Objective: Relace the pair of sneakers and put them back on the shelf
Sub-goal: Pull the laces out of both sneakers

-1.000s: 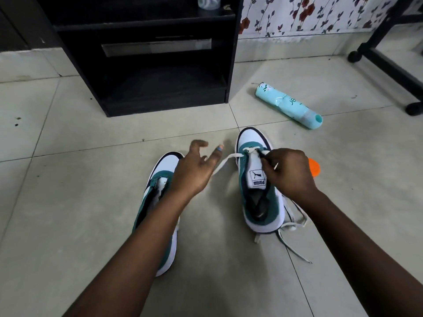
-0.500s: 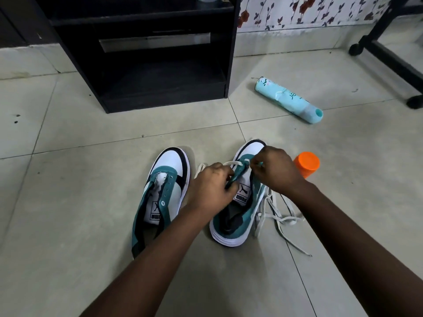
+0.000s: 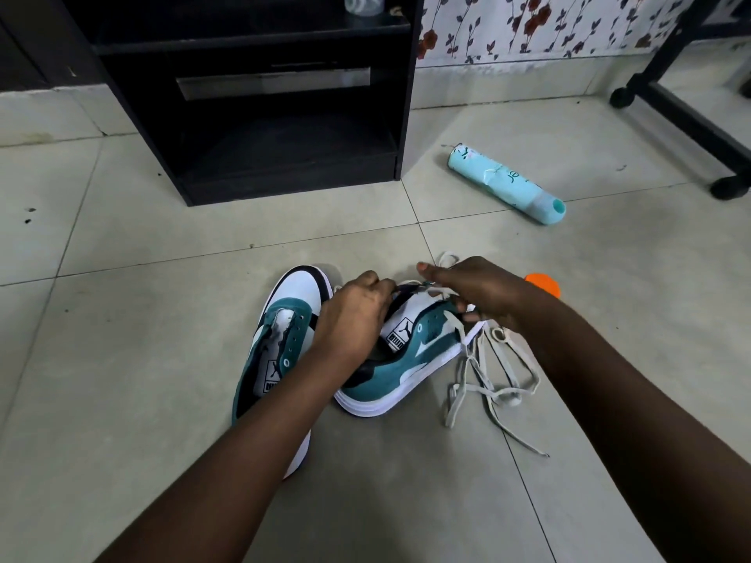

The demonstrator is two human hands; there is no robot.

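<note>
Two teal, white and black sneakers lie on the tiled floor. The left sneaker has no lace and lies flat, partly under my left forearm. The right sneaker is tipped onto its side, toe away from me. My left hand grips its upper near the tongue. My right hand holds the white lace at the front eyelets. The rest of the lace trails in loops on the floor to the right of the shoe.
A black shelf unit stands straight ahead, its low shelf open. A light blue bottle lies on the floor at the right. An orange cap shows behind my right wrist. A black wheeled frame stands at the far right.
The right sneaker has been tipped further onto its side. My left hand went from open beside the shoe to gripping its upper. My right hand pulled the lace outward at the front eyelets.
</note>
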